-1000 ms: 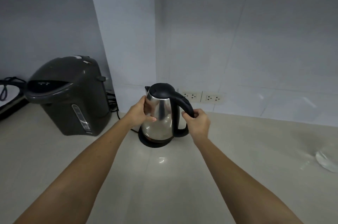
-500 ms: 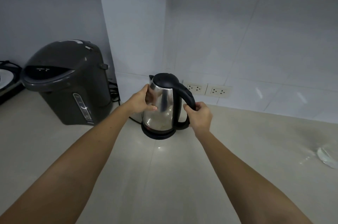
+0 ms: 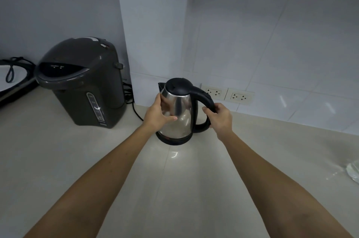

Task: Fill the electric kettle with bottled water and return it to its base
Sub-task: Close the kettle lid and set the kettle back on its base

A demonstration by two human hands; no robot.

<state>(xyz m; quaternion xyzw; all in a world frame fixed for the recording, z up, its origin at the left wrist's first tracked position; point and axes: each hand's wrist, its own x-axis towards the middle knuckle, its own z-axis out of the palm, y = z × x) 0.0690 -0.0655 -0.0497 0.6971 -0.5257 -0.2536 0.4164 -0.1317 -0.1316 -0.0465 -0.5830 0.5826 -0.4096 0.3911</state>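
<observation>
A stainless steel electric kettle [image 3: 182,115] with a black lid and black handle stands upright on its round black base [image 3: 174,141] at the back of the pale counter. Its lid is closed. My left hand [image 3: 157,114] is pressed against the kettle's left side, fingers wrapped on the steel body. My right hand [image 3: 220,118] grips the black handle on the right. A clear plastic object, possibly the bottle [image 3: 353,174], lies at the right edge, mostly cut off.
A dark grey hot-water dispenser [image 3: 81,82] stands to the left of the kettle, with black cables [image 3: 134,105] behind it. Two wall sockets [image 3: 227,94] sit just behind the kettle. A dark appliance [image 3: 13,78] lies at the far left edge.
Both hands have stayed on the kettle, which stays on its base. Only my head camera has shifted, so the scene sits slightly differently in the frame.
</observation>
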